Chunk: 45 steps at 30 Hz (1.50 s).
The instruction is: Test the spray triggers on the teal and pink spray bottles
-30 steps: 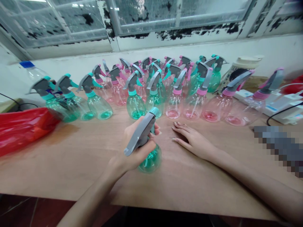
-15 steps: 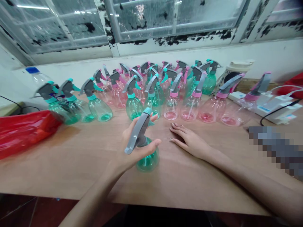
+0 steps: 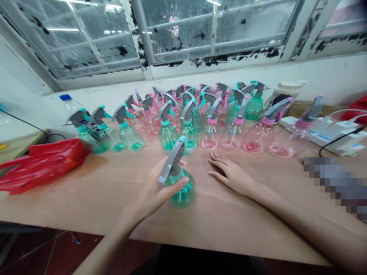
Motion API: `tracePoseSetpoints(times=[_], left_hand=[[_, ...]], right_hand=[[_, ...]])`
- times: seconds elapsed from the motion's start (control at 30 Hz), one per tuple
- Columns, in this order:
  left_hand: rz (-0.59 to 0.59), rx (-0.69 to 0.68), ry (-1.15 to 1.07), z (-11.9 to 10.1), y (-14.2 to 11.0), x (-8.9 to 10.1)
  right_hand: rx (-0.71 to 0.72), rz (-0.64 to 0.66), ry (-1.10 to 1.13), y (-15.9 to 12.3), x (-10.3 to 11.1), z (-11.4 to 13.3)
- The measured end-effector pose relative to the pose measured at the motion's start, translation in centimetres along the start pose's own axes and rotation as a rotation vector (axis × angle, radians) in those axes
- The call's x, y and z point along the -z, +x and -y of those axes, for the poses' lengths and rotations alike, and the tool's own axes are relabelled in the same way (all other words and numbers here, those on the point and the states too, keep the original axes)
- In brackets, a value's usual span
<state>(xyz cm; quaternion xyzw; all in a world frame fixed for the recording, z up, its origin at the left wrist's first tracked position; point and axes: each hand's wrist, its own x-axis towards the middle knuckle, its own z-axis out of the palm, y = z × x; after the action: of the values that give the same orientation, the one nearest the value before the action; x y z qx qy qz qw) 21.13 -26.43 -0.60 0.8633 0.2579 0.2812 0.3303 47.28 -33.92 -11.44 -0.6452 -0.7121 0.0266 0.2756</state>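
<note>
A green spray bottle [image 3: 183,193] with a grey trigger head stands upright near the middle of the table. My left hand [image 3: 156,185] is wrapped round its shoulder, thumb in front; the fingers behind it are mostly hidden. To the right, my right hand [image 3: 232,173] lies palm down on the wooden table [image 3: 223,225], fingers stretched out and holding nothing. Just beyond it are pink spray bottles [image 3: 210,138]. Two green spray bottles [image 3: 168,134] stand behind the one I hold.
More green spray bottles [image 3: 133,137] form a group at the left, beside a red plastic bag [image 3: 57,160]. A white power strip [image 3: 329,135] with cables lies at the right, near a pixelated patch. Behind are a white tub [image 3: 288,91] and a capped clear bottle [image 3: 70,105].
My left hand's fingers and thumb have closed in lower on the green spray bottle. My right hand keeps its place on the table. The whole view has shifted a little.
</note>
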Motion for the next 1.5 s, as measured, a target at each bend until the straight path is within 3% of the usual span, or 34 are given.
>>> tracePoseSetpoints(times=[0.17,0.3,0.53,0.73,0.87,0.97,1.17,1.5], left_hand=[[-0.068,0.039,0.083,0.4,-0.7,1.9],[-0.16,0.111,0.119,2.6,-0.7,4.8],[-0.347,0.295,0.178,7.8,2.1,8.8],[-0.344,0.236,0.248,10.2,5.5,9.0],[-0.328,0.189,0.271,11.0,7.4,9.1],[-0.297,0.156,0.273,11.4,8.7,9.3],[-0.215,0.109,0.282,12.3,11.0,9.9],[-0.236,0.094,0.334,14.1,12.7,10.4]], right_hand=[[-0.001,0.027,-0.047,0.1,0.2,0.1],[0.005,0.091,-0.088,1.4,1.2,1.2],[0.075,-0.024,0.039,8.4,2.7,6.7],[-0.024,-0.228,0.108,15.3,1.5,9.5],[-0.092,-0.241,0.216,17.8,0.8,10.0],[-0.152,-0.207,0.288,18.8,0.2,10.2],[-0.207,-0.181,0.221,20.2,-0.9,10.3],[-0.219,-0.156,0.112,20.6,-1.4,9.9]])
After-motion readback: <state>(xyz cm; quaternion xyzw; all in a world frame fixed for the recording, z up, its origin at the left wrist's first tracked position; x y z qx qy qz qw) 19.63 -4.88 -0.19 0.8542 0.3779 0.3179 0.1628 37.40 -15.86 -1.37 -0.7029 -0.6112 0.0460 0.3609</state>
